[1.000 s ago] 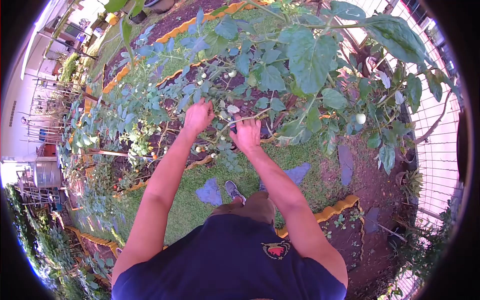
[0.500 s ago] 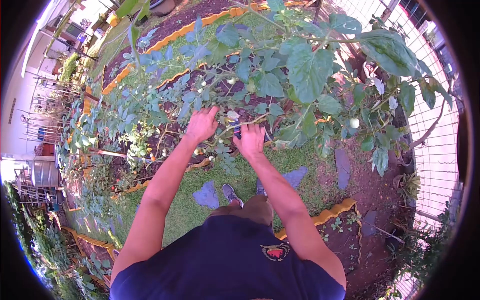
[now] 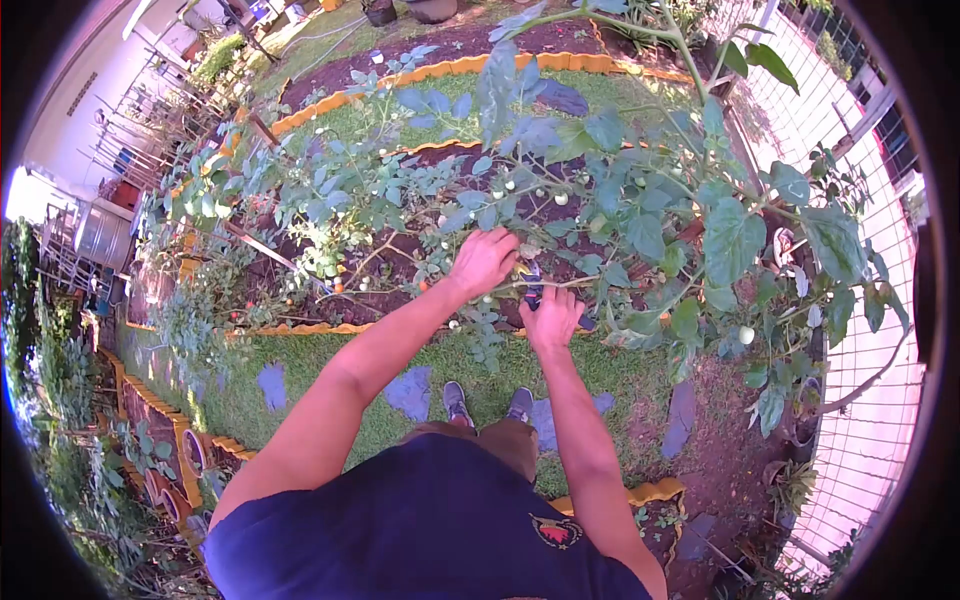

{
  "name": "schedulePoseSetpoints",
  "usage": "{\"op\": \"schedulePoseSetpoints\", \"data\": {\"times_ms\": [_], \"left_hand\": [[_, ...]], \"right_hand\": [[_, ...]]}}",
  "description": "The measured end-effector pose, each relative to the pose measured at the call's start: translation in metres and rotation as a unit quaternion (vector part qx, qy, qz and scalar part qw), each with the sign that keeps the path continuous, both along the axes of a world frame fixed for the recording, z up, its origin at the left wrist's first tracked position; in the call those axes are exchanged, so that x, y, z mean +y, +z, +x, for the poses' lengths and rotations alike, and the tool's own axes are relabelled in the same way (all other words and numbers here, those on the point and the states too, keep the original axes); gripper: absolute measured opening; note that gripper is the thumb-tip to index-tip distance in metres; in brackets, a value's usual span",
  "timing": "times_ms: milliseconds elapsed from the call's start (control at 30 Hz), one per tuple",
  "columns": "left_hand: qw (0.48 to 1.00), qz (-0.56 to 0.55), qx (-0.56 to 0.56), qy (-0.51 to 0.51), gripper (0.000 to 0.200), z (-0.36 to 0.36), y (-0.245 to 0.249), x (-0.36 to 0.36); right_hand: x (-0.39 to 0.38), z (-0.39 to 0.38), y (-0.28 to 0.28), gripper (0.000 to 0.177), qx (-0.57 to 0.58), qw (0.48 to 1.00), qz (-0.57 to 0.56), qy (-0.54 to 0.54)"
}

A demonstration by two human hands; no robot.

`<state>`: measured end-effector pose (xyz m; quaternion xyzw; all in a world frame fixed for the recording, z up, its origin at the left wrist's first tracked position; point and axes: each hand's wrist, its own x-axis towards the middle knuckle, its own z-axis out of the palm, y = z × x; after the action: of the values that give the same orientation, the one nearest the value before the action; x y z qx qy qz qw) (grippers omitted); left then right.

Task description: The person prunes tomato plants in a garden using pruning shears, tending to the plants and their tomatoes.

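Observation:
My right hand [image 3: 553,318] is wrapped around a pair of pruning shears [image 3: 535,290] with dark handles, their blades pointing up among the stems. Close to the blades, my left hand [image 3: 484,262] has its fingers curled into the foliage of a tomato plant [image 3: 640,230]. Whatever those fingers pinch is hidden by leaves and by the hand itself. A pale, withered-looking leaf [image 3: 530,252] shows between the two hands. Green tomatoes hang around them, one larger green tomato [image 3: 746,335] farther right. A few orange tomatoes [image 3: 338,287] show at the left.
Yellow scalloped edging [image 3: 440,68] borders the soil beds. Grass [image 3: 320,350] with flat stepping stones [image 3: 408,393] lies under my feet. A wire fence [image 3: 865,300] stands at the right. A wooden stake [image 3: 262,248] leans among the plants to the left.
The view has shifted, so both hands and the plants appear farther right and lower. The hands stay close together at the stems, shears still in the right hand.

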<state>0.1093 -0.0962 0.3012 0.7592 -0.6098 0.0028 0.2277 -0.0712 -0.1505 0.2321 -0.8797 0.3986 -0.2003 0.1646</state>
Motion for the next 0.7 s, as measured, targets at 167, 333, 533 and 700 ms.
{"op": "schedulePoseSetpoints", "data": {"times_ms": [167, 333, 533, 700], "left_hand": [[0.965, -0.138, 0.215, 0.057, 0.014, -0.008, -0.008, 0.015], [0.889, -0.282, 0.348, 0.099, 0.012, -0.035, 0.013, 0.048], [0.908, -0.167, 0.347, 0.162, 0.011, -0.042, -0.018, 0.179], [0.845, 0.116, 0.392, 0.345, 0.02, -0.028, -0.122, 0.312]], "right_hand": [[-0.001, -0.006, -0.001, 0.058, 0.03, 1.0, 0.01, 0.001], [0.0, -0.014, 0.002, 0.058, 0.05, 0.999, 0.011, -0.006], [0.006, -0.025, 0.003, 0.064, 0.039, 0.998, -0.013, -0.055], [0.022, -0.036, 0.005, 0.063, 0.072, 0.991, 0.031, -0.107]]}}
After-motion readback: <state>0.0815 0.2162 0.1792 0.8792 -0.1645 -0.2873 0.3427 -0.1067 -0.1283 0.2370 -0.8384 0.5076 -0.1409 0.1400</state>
